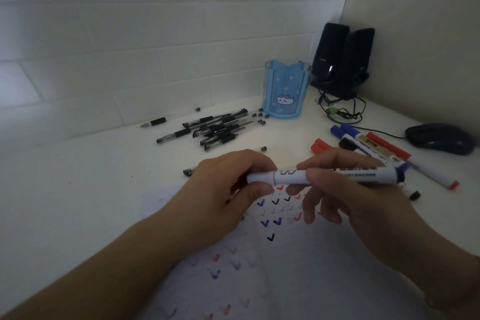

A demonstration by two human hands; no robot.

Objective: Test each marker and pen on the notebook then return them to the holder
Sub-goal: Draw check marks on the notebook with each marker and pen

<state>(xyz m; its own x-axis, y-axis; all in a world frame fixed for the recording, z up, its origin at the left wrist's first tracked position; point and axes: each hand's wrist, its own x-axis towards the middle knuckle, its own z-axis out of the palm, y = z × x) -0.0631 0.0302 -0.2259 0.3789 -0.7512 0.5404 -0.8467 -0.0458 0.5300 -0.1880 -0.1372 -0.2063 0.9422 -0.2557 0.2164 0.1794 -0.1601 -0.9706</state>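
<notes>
A white marker point(291, 176) with a dark end lies level above the notebook page point(298, 280), held by both hands. My left hand point(223, 195) grips its left end, where the cap sits. My right hand point(345, 184) pinches its barrel. Blue, black and red check marks cover the page. The blue pen holder point(285, 91) with a cat picture stands at the back. A heap of black pens point(210, 128) lies left of the holder. Several markers point(371, 145) with blue, red and black caps lie to the right.
Two black speakers point(340, 60) with tangled cables stand in the back right corner. A black mouse point(441, 138) sits at the right edge. Small loose pen caps point(261, 118) lie near the holder's base. A white tiled wall runs behind the desk.
</notes>
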